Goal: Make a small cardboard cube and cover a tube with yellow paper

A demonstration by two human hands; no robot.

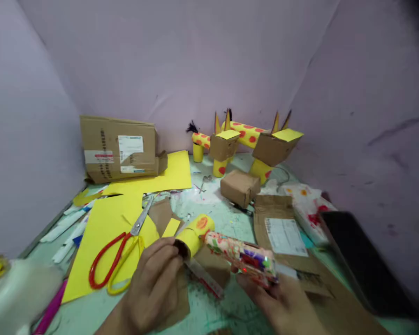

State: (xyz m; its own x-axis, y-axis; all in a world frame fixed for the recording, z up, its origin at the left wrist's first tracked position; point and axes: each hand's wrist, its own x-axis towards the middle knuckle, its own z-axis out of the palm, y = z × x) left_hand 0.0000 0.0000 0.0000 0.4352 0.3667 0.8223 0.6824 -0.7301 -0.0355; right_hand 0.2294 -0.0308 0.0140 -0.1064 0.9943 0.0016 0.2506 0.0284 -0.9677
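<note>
My left hand is closed on the end of a yellow paper tube with orange-red spots. In my right hand is a glue gun covered in a colourful pattern, its tip touching or very near the tube's right side. A small red light shows on the gun's body. Left of my left hand, scissors with red and yellow handles lie on yellow paper. A small yellow strip is just behind the tube.
At the back stand two spotted yellow animal figures with cardboard box heads. A large cardboard box stands back left and a small one mid-table. Flattened cardboard and a dark phone-like slab lie right. Markers lie left.
</note>
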